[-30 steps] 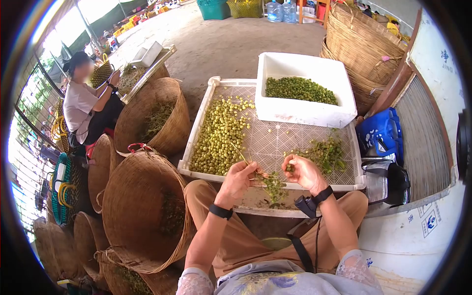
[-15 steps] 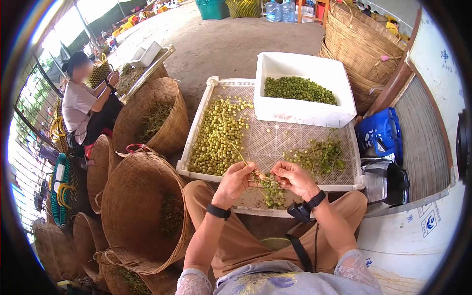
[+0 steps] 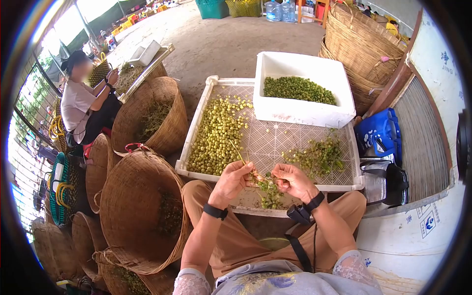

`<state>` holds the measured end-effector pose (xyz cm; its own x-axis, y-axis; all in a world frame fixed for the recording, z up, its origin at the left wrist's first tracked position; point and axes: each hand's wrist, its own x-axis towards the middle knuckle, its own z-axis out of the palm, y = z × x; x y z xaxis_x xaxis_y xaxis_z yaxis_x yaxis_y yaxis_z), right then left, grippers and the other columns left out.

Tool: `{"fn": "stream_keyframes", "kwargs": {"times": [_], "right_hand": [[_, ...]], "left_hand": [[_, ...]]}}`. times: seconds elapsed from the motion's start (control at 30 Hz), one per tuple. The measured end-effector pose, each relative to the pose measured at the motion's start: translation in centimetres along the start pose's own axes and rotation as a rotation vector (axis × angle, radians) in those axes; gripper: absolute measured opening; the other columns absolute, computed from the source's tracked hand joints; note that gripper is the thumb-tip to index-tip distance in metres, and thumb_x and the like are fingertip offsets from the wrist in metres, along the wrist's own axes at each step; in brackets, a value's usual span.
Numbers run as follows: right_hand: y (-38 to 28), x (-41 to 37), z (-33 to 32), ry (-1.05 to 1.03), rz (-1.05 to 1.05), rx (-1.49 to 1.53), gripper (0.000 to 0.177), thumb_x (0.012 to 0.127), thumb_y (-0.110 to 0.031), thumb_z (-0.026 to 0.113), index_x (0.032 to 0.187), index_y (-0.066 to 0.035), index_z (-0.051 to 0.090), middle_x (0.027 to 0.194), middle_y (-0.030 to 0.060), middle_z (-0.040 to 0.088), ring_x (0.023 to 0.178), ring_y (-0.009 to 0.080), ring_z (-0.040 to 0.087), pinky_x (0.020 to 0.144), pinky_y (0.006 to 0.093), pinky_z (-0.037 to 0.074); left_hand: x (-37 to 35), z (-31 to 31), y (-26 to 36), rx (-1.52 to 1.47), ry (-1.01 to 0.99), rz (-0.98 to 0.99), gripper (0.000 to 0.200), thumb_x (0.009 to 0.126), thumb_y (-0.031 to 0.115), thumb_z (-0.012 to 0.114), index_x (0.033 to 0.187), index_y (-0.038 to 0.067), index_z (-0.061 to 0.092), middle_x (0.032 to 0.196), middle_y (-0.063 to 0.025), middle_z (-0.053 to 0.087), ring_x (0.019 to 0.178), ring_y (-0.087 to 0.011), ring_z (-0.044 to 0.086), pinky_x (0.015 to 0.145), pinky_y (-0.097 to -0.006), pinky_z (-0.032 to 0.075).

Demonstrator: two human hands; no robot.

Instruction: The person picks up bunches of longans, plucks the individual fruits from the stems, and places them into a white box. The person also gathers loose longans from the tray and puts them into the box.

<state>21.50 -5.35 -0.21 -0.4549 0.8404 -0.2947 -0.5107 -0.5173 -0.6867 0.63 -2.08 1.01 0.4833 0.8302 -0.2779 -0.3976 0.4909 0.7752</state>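
A leafy sprig (image 3: 268, 191) with small green fruits hangs between my hands, over the near edge of the white mesh tray (image 3: 260, 147). Its stems are pinched in my left hand (image 3: 230, 183), with thin stalks sticking up past the fingers. At the sprig's right side, my right hand (image 3: 296, 182) has its thumb and fingers closed together; what sits between the tips is too small to make out. Loose yellow-green round fruits (image 3: 216, 135) cover the tray's left part. More leafy sprigs (image 3: 322, 155) with fruits lie in a heap at its right.
A white foam box (image 3: 305, 110) holding smaller green fruits (image 3: 297, 90) rests on the tray's far right. Large wicker baskets (image 3: 130, 216) stand at left, another basket (image 3: 361, 39) behind right. A blue bag (image 3: 381, 132) is at right. Another person (image 3: 81, 101) sits at far left.
My right hand has turned slightly and its fingers have curled in more beside the sprig. My left hand keeps its hold almost in place.
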Motion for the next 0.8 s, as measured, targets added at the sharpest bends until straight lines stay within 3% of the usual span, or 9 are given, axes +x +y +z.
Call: {"fn": "stream_keyframes", "kwargs": {"times": [0.13, 0.23, 0.43, 0.53, 0.6, 0.7, 0.8], "right_hand": [[-0.3, -0.3, -1.8, 0.029, 0.043, 0.102, 0.011, 0.086, -0.014, 0.056, 0.082, -0.005, 0.053, 0.060, -0.0026, 0.045, 0.047, 0.0034, 0.035, 0.040, 0.0162, 0.027], [-1.1, -0.8, -3.0, -0.078, 0.009, 0.084, 0.014, 0.087, -0.017, 0.055, 0.082, -0.004, 0.053, 0.060, -0.0028, 0.045, 0.047, 0.0037, 0.035, 0.041, 0.0166, 0.027], [-1.3, -0.1, -0.9, 0.013, -0.070, 0.089, 0.016, 0.089, -0.020, 0.053, 0.084, -0.005, 0.053, 0.060, -0.0027, 0.044, 0.047, 0.0041, 0.035, 0.042, 0.0168, 0.026], [-1.2, 0.2, 0.4, 0.106, -0.126, -0.046, 0.016, 0.090, -0.021, 0.052, 0.085, -0.005, 0.053, 0.061, -0.0023, 0.045, 0.049, 0.0042, 0.037, 0.042, 0.0172, 0.027], [-0.7, 0.5, 1.5, 0.247, -0.254, -0.424, 0.017, 0.090, -0.020, 0.051, 0.085, -0.004, 0.052, 0.061, -0.0024, 0.046, 0.051, 0.0039, 0.039, 0.044, 0.0180, 0.030], [0.2, 1.0, 2.0, 0.310, -0.445, -0.642, 0.017, 0.091, -0.019, 0.051, 0.084, -0.003, 0.051, 0.062, -0.0026, 0.046, 0.054, 0.0035, 0.041, 0.045, 0.0194, 0.034], [0.0, 0.8, 2.3, 0.284, -0.453, -0.639, 0.016, 0.091, -0.017, 0.050, 0.082, -0.003, 0.050, 0.062, -0.0028, 0.044, 0.054, 0.0040, 0.041, 0.046, 0.0205, 0.035]], "left_hand": [[-0.2, -0.5, 0.4, -0.009, 0.044, 0.046, 0.012, 0.088, 0.012, 0.052, 0.084, 0.002, 0.057, 0.073, -0.0046, 0.062, 0.059, -0.0100, 0.059, 0.051, -0.0204, 0.047], [-0.3, -1.7, 0.9, -0.018, 0.047, 0.070, 0.013, 0.088, 0.013, 0.053, 0.084, 0.001, 0.057, 0.072, -0.0060, 0.062, 0.060, -0.0111, 0.060, 0.053, -0.0193, 0.046], [-0.1, 0.5, -0.1, 0.240, -0.001, 0.035, 0.015, 0.088, 0.013, 0.052, 0.087, -0.002, 0.056, 0.076, -0.0081, 0.061, 0.064, -0.0152, 0.061, 0.060, -0.0255, 0.049], [0.1, 2.0, -0.7, 0.291, -0.050, 0.017, 0.018, 0.089, 0.017, 0.053, 0.091, -0.001, 0.056, 0.080, -0.0061, 0.061, 0.069, -0.0136, 0.062, 0.060, -0.0226, 0.048], [0.4, 2.9, -1.2, 0.346, -0.061, 0.010, 0.023, 0.088, 0.024, 0.054, 0.092, 0.001, 0.057, 0.082, -0.0036, 0.063, 0.074, -0.0112, 0.063, 0.057, -0.0186, 0.045], [0.5, 3.6, -1.1, 0.393, -0.047, 0.018, 0.024, 0.089, 0.025, 0.054, 0.092, 0.001, 0.057, 0.082, -0.0023, 0.063, 0.074, -0.0100, 0.063, 0.055, -0.0172, 0.044], [0.7, 3.5, -1.4, 0.380, -0.047, 0.008, 0.024, 0.088, 0.026, 0.055, 0.092, 0.003, 0.057, 0.082, -0.0013, 0.063, 0.073, -0.0091, 0.063, 0.055, -0.0164, 0.043]]}}
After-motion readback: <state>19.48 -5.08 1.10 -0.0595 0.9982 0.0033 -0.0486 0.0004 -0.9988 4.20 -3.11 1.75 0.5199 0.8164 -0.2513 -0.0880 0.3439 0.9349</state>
